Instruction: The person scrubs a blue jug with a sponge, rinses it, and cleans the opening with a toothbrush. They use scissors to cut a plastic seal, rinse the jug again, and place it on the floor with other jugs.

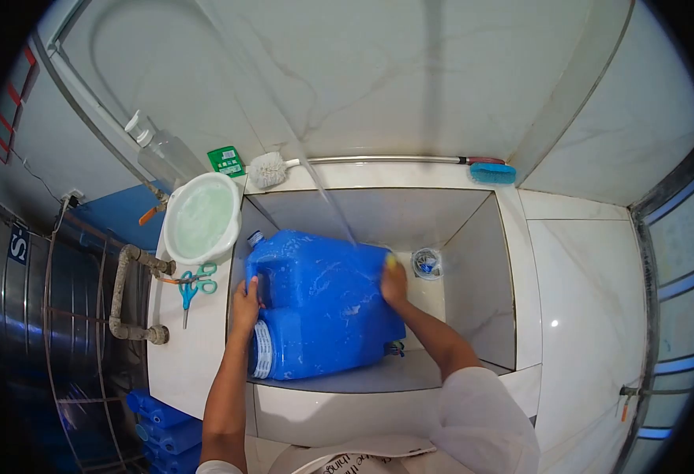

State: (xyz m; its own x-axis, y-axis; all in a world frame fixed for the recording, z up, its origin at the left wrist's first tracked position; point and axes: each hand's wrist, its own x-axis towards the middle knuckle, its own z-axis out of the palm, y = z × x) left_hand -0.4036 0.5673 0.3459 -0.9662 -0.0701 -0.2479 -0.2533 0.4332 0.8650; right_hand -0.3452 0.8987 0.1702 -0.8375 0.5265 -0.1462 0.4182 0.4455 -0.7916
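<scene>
A large blue jug (pixel 323 300) with soapy streaks lies on its side in the tiled basin (pixel 473 261). Its handle and a white-banded neck face left. My left hand (pixel 246 304) is closed round the jug's handle side, just above the neck. At the jug's right end, my right hand (pixel 394 282) presses something small and yellow-green (pixel 391 261) on the surface; it looks like a sponge, though slightly blurred. A clear hose (pixel 315 182) hangs down from above, its lower end at the jug's top side.
On the left ledge are a white bowl of soapy water (pixel 201 219), scissors (pixel 187 296) and a pump bottle (pixel 169 154). A green packet (pixel 226 161), round white brush (pixel 268 170) and blue brush (pixel 492 173) lie behind the basin. Pipes (pixel 123 292) stand left.
</scene>
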